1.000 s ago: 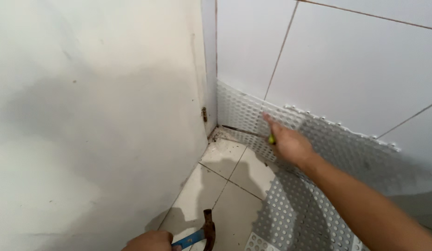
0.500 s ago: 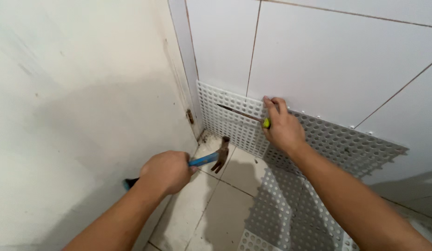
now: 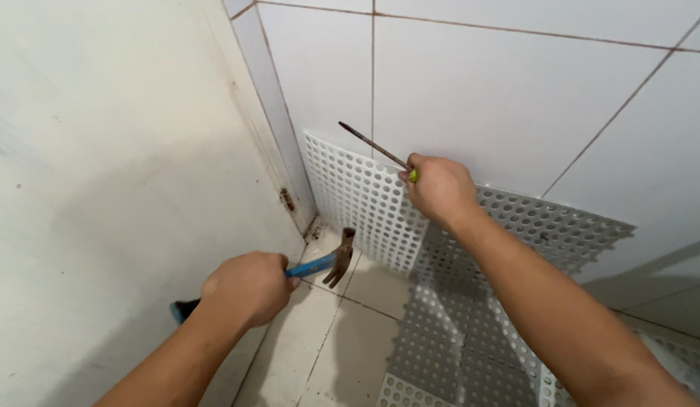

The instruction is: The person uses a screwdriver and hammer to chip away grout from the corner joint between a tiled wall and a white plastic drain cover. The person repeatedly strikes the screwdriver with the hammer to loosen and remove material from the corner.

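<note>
- my left hand is fisted round the claw hammer, head low, ready to swing
- right hand pinches the screwdriver above the perforated mat

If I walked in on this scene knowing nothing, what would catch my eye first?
Probably the two hands in the middle: the left hand grips a blue-handled claw hammer low over the floor tiles, while the right hand holds a thin screwdriver pointing up-left against the wall. Next, the white perforated panel leaning on the tiled wall in the corner.
</note>
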